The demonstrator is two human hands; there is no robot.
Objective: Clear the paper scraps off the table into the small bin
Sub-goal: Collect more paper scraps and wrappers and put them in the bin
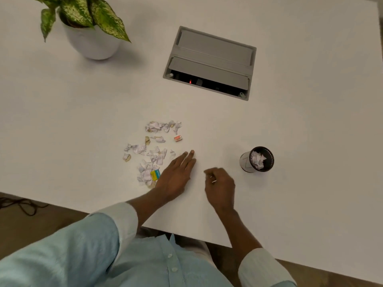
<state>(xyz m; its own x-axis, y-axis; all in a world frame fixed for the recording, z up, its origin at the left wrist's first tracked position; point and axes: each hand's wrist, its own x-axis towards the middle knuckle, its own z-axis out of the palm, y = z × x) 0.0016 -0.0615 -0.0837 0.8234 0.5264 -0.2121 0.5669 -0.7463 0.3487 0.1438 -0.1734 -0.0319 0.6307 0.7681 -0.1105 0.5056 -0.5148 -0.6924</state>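
Several crumpled white paper scraps (152, 151) lie scattered on the white table (83, 121), with a yellow-and-blue piece (155, 174) and a small orange-and-white piece (178, 138) among them. My left hand (176, 177) rests flat on the table at the right edge of the scraps, fingers stretched out, holding nothing. My right hand (220, 187) hovers to its right with fingers curled; a small white bit shows at its fingertips. The small round black-rimmed bin (257, 159) stands to the right of both hands, with crumpled paper inside.
A potted plant (87, 27) in a white pot stands at the back left. A grey recessed cable box (210, 62) with its flap open sits in the table's middle back. The table's front edge runs just below my forearms.
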